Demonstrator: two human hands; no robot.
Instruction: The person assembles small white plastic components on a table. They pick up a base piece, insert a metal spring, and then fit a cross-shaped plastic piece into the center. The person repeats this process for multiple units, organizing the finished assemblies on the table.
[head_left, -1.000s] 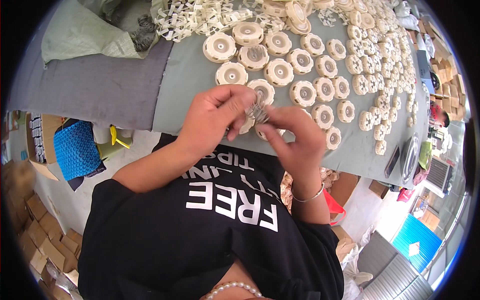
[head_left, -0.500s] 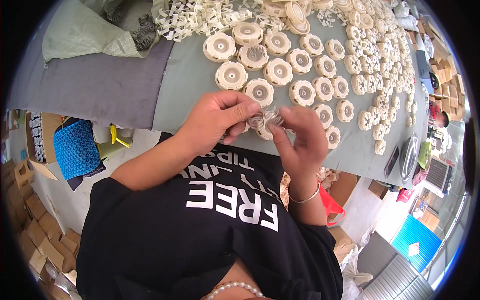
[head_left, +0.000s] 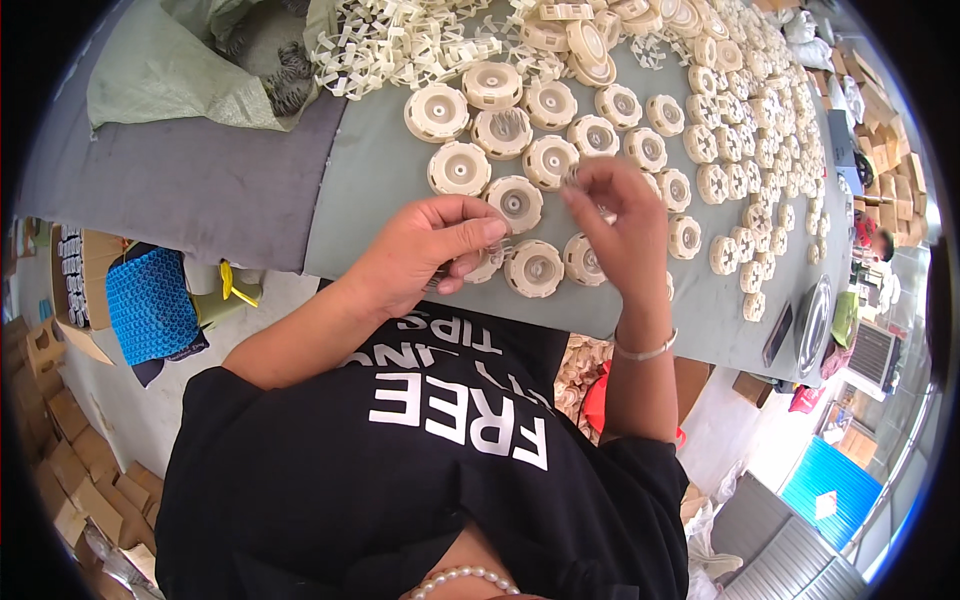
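Left hand [head_left: 432, 255] curled, thumb against fingertips, around thin wire springs [head_left: 436, 282], just bits of coil showing at its edges, count hidden; right hand [head_left: 622, 205] raised further right over the discs, thumb and forefinger pinching a small spring [head_left: 571, 179], blurred and mostly covered by the fingers; the other right fingers curl in, tips hard to make out.

Cream discs [head_left: 514, 204] lie in loose rows on the grey-green table [head_left: 370, 165]; one sits partly behind the left fingers, others are part-covered by the right hand; a coil [head_left: 508, 128] shows in one disc of the upper rows; discs at far right too small to tell inside.

White clips [head_left: 400, 50] heaped at the top, cut off by the frame; sack [head_left: 190, 85] upper left, dark coils [head_left: 288, 78] at its mouth, rest of contents unclear; red item [head_left: 596, 400] below the table, partly behind the right forearm.
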